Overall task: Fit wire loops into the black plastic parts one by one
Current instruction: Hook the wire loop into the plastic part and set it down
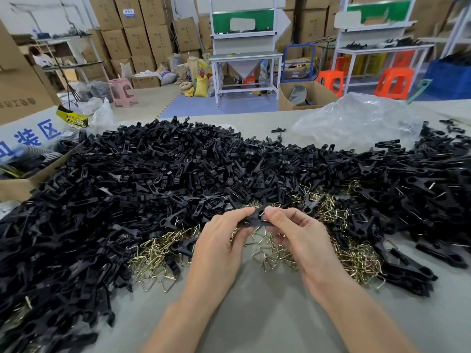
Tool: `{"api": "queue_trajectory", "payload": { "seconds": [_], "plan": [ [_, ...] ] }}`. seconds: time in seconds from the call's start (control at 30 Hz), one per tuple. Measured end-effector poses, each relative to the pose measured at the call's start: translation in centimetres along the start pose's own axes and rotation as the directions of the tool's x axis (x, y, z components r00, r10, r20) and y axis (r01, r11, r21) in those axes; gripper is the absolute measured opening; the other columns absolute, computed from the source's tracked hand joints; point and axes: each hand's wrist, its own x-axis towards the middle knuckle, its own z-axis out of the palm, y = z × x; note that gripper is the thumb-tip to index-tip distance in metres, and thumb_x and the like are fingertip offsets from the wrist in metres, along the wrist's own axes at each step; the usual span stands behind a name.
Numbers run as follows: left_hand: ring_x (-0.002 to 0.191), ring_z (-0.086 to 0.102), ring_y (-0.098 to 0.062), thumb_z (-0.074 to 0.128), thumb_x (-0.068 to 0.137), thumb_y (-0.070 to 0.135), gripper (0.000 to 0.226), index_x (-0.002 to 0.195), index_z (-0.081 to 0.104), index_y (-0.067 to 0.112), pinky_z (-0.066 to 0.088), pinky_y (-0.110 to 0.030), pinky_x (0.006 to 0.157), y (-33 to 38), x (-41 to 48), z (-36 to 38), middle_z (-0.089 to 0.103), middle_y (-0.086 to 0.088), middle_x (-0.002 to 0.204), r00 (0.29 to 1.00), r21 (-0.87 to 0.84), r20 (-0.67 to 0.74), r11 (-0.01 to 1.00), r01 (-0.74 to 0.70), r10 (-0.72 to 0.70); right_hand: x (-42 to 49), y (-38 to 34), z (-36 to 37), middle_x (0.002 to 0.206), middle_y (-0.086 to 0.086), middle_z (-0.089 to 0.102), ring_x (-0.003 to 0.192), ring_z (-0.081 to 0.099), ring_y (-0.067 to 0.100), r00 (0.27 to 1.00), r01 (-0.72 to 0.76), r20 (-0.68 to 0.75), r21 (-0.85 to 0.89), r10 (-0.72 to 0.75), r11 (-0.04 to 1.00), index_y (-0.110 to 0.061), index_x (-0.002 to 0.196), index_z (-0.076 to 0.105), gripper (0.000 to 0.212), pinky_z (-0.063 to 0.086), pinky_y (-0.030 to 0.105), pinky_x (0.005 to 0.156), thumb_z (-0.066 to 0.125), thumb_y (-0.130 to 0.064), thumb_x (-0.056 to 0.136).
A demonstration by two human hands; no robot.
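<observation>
At the far left an open cardboard box (17,184) stands on the grey table (254,314). Beside it begins a very large heap of black plastic parts (153,174), which covers most of the table's width. In front of this heap, nearer to the person, lies a lower pile of brass-coloured wire loops (153,253). Above that pile the left hand (219,240) pinches one end of a single black part (251,219) between curled thumb and fingers. The right hand (298,233) pinches the other end, and a bit of wire (265,220) shows just under its thumb. I judge that a loop is being pressed into this part; whether it is fully seated I cannot tell. At the right, near the table edge, lie black clips (407,271), and some show a wire loop, so these look finished. Behind them is a clear plastic bag (356,121). The loose heap is much bigger than the finished group, so most of the work is left.
</observation>
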Motion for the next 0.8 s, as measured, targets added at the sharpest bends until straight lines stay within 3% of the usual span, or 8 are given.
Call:
{"api": "queue_trajectory", "payload": {
  "seconds": [0.1,0.27,0.33,0.47,0.6,0.67,0.73,0.8],
  "plan": [
    [0.107,0.056,0.008,0.069,0.095,0.021,0.047,0.126,0.053,0.052,0.036,-0.004,0.092,0.18,-0.04,-0.13,0.056,0.035,0.118,1.0,-0.035,0.006,0.999,0.007,-0.007,0.1,-0.01,-0.16,0.096,-0.002,0.079,0.081,0.069,0.005,1.0,-0.004,0.024,-0.003,0.004,1.0,-0.028,0.078,0.081,0.027,0.052,0.023,0.073,0.08,-0.05,0.062],
    [0.074,0.059,0.008,0.068,0.094,0.021,0.055,0.11,0.052,0.072,0.046,-0.018,0.078,0.29,0.14,-0.19,0.064,0.031,0.105,0.996,-0.156,0.025,0.983,0.093,-0.091,0.64,-0.11,-0.48,0.096,0.001,0.079,0.081,0.071,0.009,0.986,-0.11,0.138,0.116,0.093,0.987,-0.025,0.07,0.079,0.013,0.056,0.021,0.069,0.079,-0.038,0.066],
    [0.084,0.062,0.006,0.068,0.094,0.02,0.058,0.109,0.051,0.073,0.048,-0.019,0.083,0.47,0.08,-0.19,0.064,0.032,0.108,0.996,-0.16,0.026,0.983,0.089,-0.086,0.69,-0.09,-0.53,0.093,0.001,0.078,0.081,0.072,0.011,0.981,-0.118,0.171,0.161,0.09,0.98,-0.024,0.068,0.077,0.012,0.057,0.021,0.067,0.08,-0.036,0.066],
    [0.103,0.059,0.007,0.069,0.094,0.016,0.054,0.115,0.055,0.064,0.04,-0.006,0.088,0.7,0.05,-0.25,0.059,0.033,0.115,0.999,-0.111,0.008,0.992,0.054,-0.053,0.53,0.0,-0.37,0.095,0.007,0.076,0.085,0.073,0.016,0.985,-0.075,0.163,0.14,0.051,0.987,-0.021,0.074,0.074,0.02,0.058,0.024,0.071,0.083,-0.037,0.065],
    [0.077,0.06,0.01,0.067,0.094,0.013,0.062,0.111,0.051,0.072,0.044,-0.009,0.076,0.41,0.19,-0.28,0.064,0.031,0.105,0.996,-0.151,0.033,0.984,0.093,-0.089,0.43,0.05,-0.29,0.111,0.011,0.072,0.098,0.069,0.019,0.945,-0.177,0.308,0.204,0.109,0.963,-0.015,0.092,0.068,0.025,0.058,0.03,0.081,0.082,-0.031,0.079],
    [0.084,0.063,0.011,0.065,0.095,0.007,0.062,0.11,0.056,0.066,0.043,-0.005,0.078,0.53,0.25,-0.4,0.067,0.031,0.104,0.995,-0.221,0.039,0.97,0.098,-0.092,0.39,-0.01,-0.45,0.12,0.01,0.069,0.108,0.067,0.021,0.913,-0.236,0.388,0.25,0.126,0.939,-0.015,0.101,0.066,0.031,0.058,0.035,0.091,0.084,-0.032,0.082],
    [0.098,0.065,0.006,0.063,0.095,0.002,0.056,0.11,0.062,0.057,0.043,-0.004,0.082,0.72,0.22,-0.53,0.069,0.028,0.108,0.994,-0.296,0.055,0.95,0.105,-0.092,0.45,-0.02,-0.81,0.132,0.008,0.067,0.12,0.064,0.023,0.885,-0.274,0.448,0.279,0.128,0.921,-0.02,0.124,0.066,0.051,0.054,0.04,0.1,0.086,-0.033,0.079],
    [0.095,0.067,-0.004,0.061,0.096,0.001,0.054,0.111,0.064,0.053,0.05,-0.011,0.08,0.86,0.01,-0.51,0.071,0.02,0.106,0.99,-0.348,0.105,0.93,0.122,-0.09,0.39,0.0,-0.99,0.136,0.008,0.064,0.123,0.061,0.023,0.84,-0.309,0.53,0.297,0.114,0.904,-0.032,0.14,0.058,0.063,0.052,0.042,0.102,0.083,-0.033,0.082]
  ]
}}
